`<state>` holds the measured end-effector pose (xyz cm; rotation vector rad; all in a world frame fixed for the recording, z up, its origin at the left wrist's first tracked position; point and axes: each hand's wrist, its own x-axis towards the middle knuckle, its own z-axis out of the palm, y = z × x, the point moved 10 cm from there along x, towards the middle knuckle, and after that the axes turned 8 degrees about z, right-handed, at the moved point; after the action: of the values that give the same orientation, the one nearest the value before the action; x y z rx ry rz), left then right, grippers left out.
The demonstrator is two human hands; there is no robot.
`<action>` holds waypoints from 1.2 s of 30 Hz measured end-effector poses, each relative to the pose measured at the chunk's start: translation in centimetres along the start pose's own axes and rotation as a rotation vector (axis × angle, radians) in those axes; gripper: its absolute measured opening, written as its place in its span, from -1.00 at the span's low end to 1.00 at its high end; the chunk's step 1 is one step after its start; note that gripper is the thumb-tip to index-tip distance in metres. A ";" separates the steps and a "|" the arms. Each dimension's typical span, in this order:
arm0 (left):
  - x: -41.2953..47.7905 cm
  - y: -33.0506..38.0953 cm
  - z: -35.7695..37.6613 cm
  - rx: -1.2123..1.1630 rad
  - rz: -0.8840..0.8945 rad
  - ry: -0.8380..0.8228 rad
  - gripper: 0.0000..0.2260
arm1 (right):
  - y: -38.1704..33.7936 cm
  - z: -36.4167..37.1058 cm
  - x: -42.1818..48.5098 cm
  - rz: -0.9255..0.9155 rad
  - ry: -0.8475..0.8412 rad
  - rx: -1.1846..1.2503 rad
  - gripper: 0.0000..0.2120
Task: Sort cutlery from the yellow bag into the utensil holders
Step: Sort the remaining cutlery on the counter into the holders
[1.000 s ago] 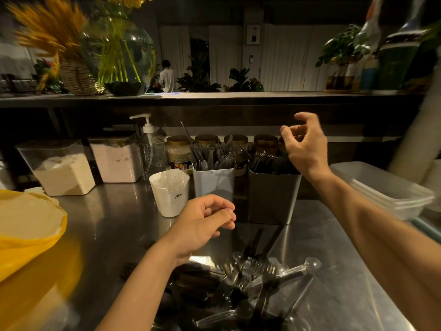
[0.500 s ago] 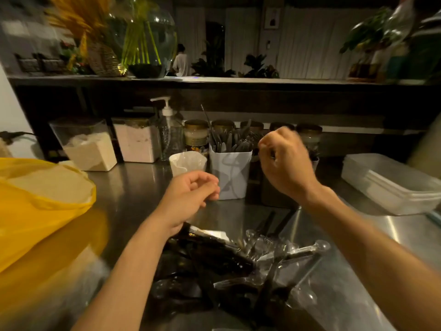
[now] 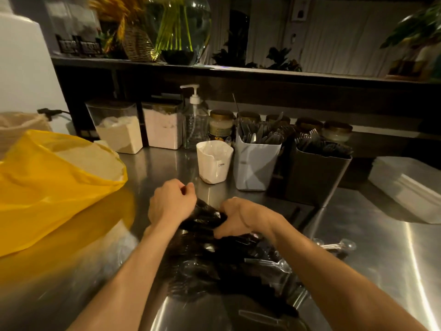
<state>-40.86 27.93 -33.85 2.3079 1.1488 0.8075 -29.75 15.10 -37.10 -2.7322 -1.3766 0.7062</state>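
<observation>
Yellow plastic comes first: the yellow bag (image 3: 55,187) sags on the left of the steel counter (image 3: 381,247), and I cannot see into it. Right of it, near me, the left hand (image 3: 170,203) sits curled at the far edge of the cutlery pile (image 3: 214,261); whether it clasps a piece I cannot tell. The right hand (image 3: 238,218) has its fingers wrapped round black pieces from that pile. Farther off stand a white cup (image 3: 213,161), the pale holder (image 3: 255,166) and the dark holder (image 3: 315,177), both holders well stocked. I judge the sorting partly done: a big heap, with clear spoons (image 3: 338,246) at its right, is left.
</observation>
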 end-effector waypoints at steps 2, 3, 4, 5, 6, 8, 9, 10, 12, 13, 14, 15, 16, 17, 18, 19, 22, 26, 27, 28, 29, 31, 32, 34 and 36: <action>-0.1 -0.1 0.6 0.011 -0.017 -0.022 -0.68 | -0.3 0.2 0.2 0.034 -0.013 0.069 -0.59; -0.1 -0.3 0.7 0.007 -0.032 -0.016 -0.67 | -0.5 0.3 0.2 0.049 -0.018 0.094 -0.56; -0.1 -0.4 0.7 0.002 -0.046 -0.007 -0.65 | -0.6 0.5 0.3 0.062 -0.013 0.108 -0.52; -0.1 -0.6 0.5 -0.004 -0.057 0.007 -0.64 | -0.7 0.5 0.4 0.073 0.002 0.102 -0.51; -0.2 -0.8 0.4 -0.013 -0.067 0.026 -0.62 | -0.6 0.5 0.5 0.086 0.017 0.086 -0.51; -0.3 -1.0 -0.2 -0.041 -0.084 0.073 -0.60 | -0.4 0.6 0.8 0.111 0.040 0.067 -0.53; -0.4 -1.1 -0.5 -0.049 -0.091 0.092 -0.60 | -0.3 0.7 0.8 0.114 0.036 0.072 -0.53; -0.5 -1.0 -0.7 -0.054 -0.094 0.107 -0.60 | -0.2 0.8 0.8 0.111 0.027 0.082 -0.54; -0.8 -0.7 -1.1 -0.061 -0.093 0.138 -0.61 | -0.2 0.7 0.8 0.091 0.018 0.119 -0.60; -0.9 -0.5 -1.5 -0.072 -0.090 0.167 -0.63 | -0.2 0.5 0.8 0.076 0.019 0.146 -0.64; -1.1 -0.4 -1.9 -0.104 -0.082 0.218 -0.66 | -0.2 0.2 0.7 0.064 0.029 0.172 -0.69; -1.2 -0.3 -2.6 -0.165 -0.065 0.292 -0.70 | 0.0 -0.3 0.8 0.055 0.058 0.195 -0.72; -1.4 -0.3 -3.5 -0.258 -0.040 0.378 -0.74 | 0.2 -0.9 0.9 0.044 0.107 0.224 -0.75; -1.7 -0.2 -4.3 -0.377 -0.012 0.458 -0.75 | 0.7 -1.7 0.9 0.029 0.170 0.265 -0.79; -1.9 -0.1 -4.9 -0.500 0.011 0.518 -0.75 | 1.1 -2.5 0.9 0.003 0.230 0.327 -0.84; -2.0 0.1 -5.3 -0.613 0.022 0.546 -0.76 | 1.4 -3.3 0.7 -0.032 0.271 0.414 -0.90; -1.5 1.5 -3.8 -0.847 0.073 0.383 -0.76 | 1.7 -5.7 -0.7 -0.185 0.301 0.782 -0.93; -2.4 5.8 0.9 -0.870 0.261 -0.190 -0.43 | 0.2 -8.3 -3.2 -0.454 0.409 1.105 -0.93; -3.1 6.7 2.0 -0.785 0.308 -0.301 -0.37 | 0.0 -8.5 -3.4 -0.501 0.445 1.156 -0.94; -3.7 7.3 2.9 -0.712 0.340 -0.375 -0.34 | 0.0 -8.5 -3.4 -0.526 0.477 1.200 -0.94; -4.1 7.7 3.6 -0.669 0.357 -0.417 -0.33 | -0.2 -8.4 -3.2 -0.536 0.490 1.227 -0.94; -4.0 7.6 4.6 -0.649 0.361 -0.432 -0.33 | -0.5 -7.8 -2.4 -0.529 0.477 1.236 -0.92; -3.9 7.2 5.0 -0.645 0.354 -0.427 -0.35 | -0.6 -7.4 -2.0 -0.516 0.464 1.245 -0.91; -3.6 6.6 5.3 -0.634 0.327 -0.420 -0.40 | -0.3 -6.7 -1.5 -0.485 0.449 1.300 -0.93; -3.5 6.3 5.6 -0.637 0.305 -0.417 -0.43 | 0.2 -6.2 -1.2 -0.463 0.442 1.358 -0.95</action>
<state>-35.27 20.87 -35.19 1.9786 0.2963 0.6277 -27.78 15.28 -31.07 -1.3252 -0.8207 0.5857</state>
